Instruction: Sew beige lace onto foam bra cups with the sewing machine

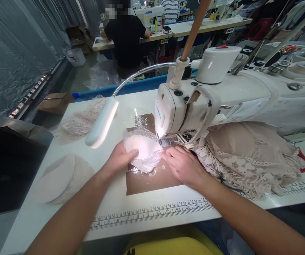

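A white padded cup with lace edging (145,150) lies on the brown plate (152,180) just in front of the needle of a white sewing machine (184,109). My left hand (120,157) grips the cup's left side, thumb on top. My right hand (182,163) lies flat on the lace at the cup's right edge, fingers pointing toward the needle area. The needle itself is hidden under the machine head.
A gooseneck lamp (101,122) hangs over the table left of my hands. A heap of beige lace pieces (250,159) lies at the right, more lace (79,120) at the back left, stacked pale cups (62,177) at the near left. A person in black sits at a far table.
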A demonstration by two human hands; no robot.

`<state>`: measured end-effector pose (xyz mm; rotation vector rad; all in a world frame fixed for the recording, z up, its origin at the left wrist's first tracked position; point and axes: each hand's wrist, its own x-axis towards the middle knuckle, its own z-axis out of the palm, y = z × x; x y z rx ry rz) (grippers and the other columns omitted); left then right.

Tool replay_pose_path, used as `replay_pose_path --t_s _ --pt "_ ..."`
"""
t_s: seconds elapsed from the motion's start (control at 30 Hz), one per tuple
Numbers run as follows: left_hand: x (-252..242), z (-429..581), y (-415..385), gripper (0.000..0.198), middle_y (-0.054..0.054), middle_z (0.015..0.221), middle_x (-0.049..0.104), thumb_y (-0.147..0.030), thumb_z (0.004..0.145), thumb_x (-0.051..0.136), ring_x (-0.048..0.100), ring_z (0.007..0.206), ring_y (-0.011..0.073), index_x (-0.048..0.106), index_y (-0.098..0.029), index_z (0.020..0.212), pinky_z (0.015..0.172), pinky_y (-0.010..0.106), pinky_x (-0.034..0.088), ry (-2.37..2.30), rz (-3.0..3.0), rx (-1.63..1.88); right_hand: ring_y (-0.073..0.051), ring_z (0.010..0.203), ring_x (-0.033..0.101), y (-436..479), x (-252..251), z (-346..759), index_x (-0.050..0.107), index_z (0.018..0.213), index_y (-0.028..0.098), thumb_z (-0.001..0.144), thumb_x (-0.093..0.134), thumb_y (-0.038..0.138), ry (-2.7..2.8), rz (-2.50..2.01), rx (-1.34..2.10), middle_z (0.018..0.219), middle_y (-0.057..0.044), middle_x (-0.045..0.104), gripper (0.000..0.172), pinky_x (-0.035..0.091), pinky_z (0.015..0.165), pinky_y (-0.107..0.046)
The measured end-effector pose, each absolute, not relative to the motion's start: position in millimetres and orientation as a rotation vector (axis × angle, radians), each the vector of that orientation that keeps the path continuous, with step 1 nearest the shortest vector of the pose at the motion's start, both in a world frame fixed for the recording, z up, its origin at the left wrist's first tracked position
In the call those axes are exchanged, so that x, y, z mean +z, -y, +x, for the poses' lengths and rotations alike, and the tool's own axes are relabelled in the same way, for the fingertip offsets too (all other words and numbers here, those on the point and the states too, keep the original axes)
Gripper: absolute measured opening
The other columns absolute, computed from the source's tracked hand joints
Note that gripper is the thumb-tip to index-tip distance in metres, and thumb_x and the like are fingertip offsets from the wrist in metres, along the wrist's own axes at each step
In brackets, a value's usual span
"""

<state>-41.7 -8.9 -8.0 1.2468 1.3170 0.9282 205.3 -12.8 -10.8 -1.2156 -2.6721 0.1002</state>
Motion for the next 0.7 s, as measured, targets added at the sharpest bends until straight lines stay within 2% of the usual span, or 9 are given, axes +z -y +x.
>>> replay_pose_path --t_s 0.07,0.13,0.2,0.27,0.4,0.53,0.6,0.7 --pt "-4.1 -42.6 8.9 0.048 0.010 0.106 0.066 -0.030 0.075 0.067 0.062 0.098 0.0253 0.054 -0.015 0.119 0.083 0.035 0.050 -1.327 1.274 0.885 -0.017 0.075 0.044 12.8 -11.3 204.5 0.065 0.113 0.020 0.087 0.041 0.009 2.653 -1.258 0.068 0.083 -0.004 0.058 0.037 0.031 0.070 -0.030" --pt "0.3 -43.5 8.5 0.043 0.007 0.089 0.067 -0.030 0.075 0.066 0.064 0.081 0.0217 0.055 -0.013 0.113 0.072 0.031 0.052 -1.355 1.295 0.801 -0.018 0.074 0.045 12.5 -11.4 203.8 0.066 0.112 0.021 0.087 0.041 0.009 2.636 -1.304 0.036 0.082 -0.004 0.058 0.037 0.032 0.069 -0.030" --pt "4.7 -45.3 7.9 0.036 0.002 0.070 0.062 -0.032 0.074 0.065 0.060 0.060 0.0172 0.056 -0.012 0.103 0.056 0.027 0.048 -1.390 1.312 0.681 -0.018 0.074 0.046 11.8 -11.4 203.2 0.066 0.112 0.021 0.086 0.042 0.008 2.622 -1.343 0.009 0.080 -0.004 0.058 0.038 0.032 0.067 -0.030" --pt "9.7 -48.9 7.4 0.031 -0.001 0.062 0.058 -0.034 0.074 0.064 0.054 0.051 0.0143 0.056 -0.013 0.096 0.048 0.025 0.043 -1.413 1.359 0.559 -0.018 0.073 0.046 11.0 -11.6 202.7 0.066 0.115 0.021 0.084 0.043 0.008 2.608 -1.368 -0.019 0.079 -0.004 0.058 0.040 0.031 0.064 -0.030" --pt "27.5 -59.9 11.4 0.026 0.000 0.066 0.059 -0.042 0.077 0.061 0.053 0.055 0.0141 0.058 -0.016 0.080 0.048 0.022 0.036 -1.470 1.616 0.309 -0.018 0.070 0.047 9.8 -14.1 203.4 0.064 0.118 0.020 0.083 0.043 0.006 2.565 -1.370 -0.061 0.080 -0.005 0.059 0.044 0.031 0.060 -0.029" --pt "58.4 -66.3 27.1 0.044 -0.001 0.056 0.052 -0.058 0.079 0.054 0.046 0.048 0.0122 0.054 -0.017 0.062 0.042 0.022 0.025 -1.702 1.876 0.041 -0.016 0.067 0.047 8.8 -18.3 208.0 0.066 0.114 0.016 0.082 0.041 0.004 2.482 -1.277 -0.025 0.080 -0.005 0.060 0.042 0.034 0.062 -0.028" --pt "73.2 -64.3 36.2 0.044 -0.001 0.055 0.051 -0.058 0.083 0.049 0.044 0.047 0.0116 0.055 -0.018 0.064 0.042 0.023 0.026 -1.716 1.965 0.018 -0.016 0.068 0.047 8.5 -19.6 210.7 0.068 0.107 0.013 0.081 0.041 0.003 2.453 -1.227 0.014 0.079 -0.006 0.061 0.039 0.035 0.064 -0.027" --pt "85.7 -54.9 42.0 0.031 0.000 0.071 0.059 -0.044 0.090 0.047 0.053 0.061 0.0128 0.062 -0.020 0.080 0.051 0.022 0.037 -1.511 2.160 0.143 -0.016 0.069 0.048 9.0 -19.5 212.8 0.070 0.101 0.013 0.080 0.041 0.002 2.438 -1.186 0.076 0.079 -0.005 0.060 0.037 0.036 0.065 -0.026"
